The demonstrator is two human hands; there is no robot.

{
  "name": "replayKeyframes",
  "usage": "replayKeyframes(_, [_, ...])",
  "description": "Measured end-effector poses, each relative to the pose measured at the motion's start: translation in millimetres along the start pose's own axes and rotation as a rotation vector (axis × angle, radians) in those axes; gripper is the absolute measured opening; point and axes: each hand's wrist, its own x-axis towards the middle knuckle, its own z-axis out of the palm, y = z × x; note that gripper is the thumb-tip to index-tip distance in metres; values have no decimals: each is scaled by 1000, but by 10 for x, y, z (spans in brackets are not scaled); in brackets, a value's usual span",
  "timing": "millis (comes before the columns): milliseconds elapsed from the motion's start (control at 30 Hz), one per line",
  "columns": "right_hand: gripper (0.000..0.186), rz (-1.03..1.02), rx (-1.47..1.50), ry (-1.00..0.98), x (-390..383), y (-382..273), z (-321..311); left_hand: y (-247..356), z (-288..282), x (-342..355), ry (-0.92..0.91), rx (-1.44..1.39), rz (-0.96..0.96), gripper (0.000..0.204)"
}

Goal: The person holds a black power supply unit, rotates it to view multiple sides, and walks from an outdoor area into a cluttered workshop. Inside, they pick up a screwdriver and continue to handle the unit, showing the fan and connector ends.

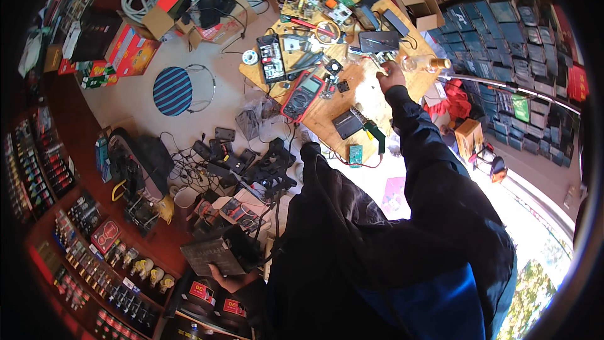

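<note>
A person in dark clothing, seen from above through a round fisheye view, stretches one arm across a cluttered room. The right hand (391, 77) is at the upper right of centre, over the wooden table (314, 127). Its fingers are curled beside a small circuit board (384, 57) at the table's right side; whether they pinch it I cannot tell. Just above that board lies a black case (379, 41), and to the right a clear bottle (416, 63) with a gold-coloured cap lies on its side. The left hand (230, 279) is at the lower left of centre, touching the bottom edge of a dark slab (211, 254); the fingers are partly hidden, so I cannot tell how firmly they close on it. On the table's left half are a red multimeter (306, 97), tilted, an opened device (271, 58) showing its board, and a magnifier (326, 32). At its lower corner, a green-handled tool (375, 135) rests beside a black box (346, 124), with a green board (355, 154) just below. Left of the table stands a blue striped stool (172, 91). Tangled cables (189, 165) fill the middle left, and stacked boxes (497, 34) line the upper right.
</note>
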Motion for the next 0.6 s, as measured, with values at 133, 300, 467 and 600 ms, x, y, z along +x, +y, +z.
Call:
replayKeyframes(133, [33,-46,11,15,-27,-46,23,-21,-100,-20,-112,-74,-48,70])
replayKeyframes(300, [32,-57,33,-7,-117,-200,-24,-52,-358,-61,-9,-66,41,68])
replayKeyframes(467, [29,-191,44,32,-292,-428,-77,-55,-741,-180,45,-93,41,71])
replayKeyframes(600, [27,-258,68,47,-461,-587,-67,21,-1098,-300,59,-113,1,69])
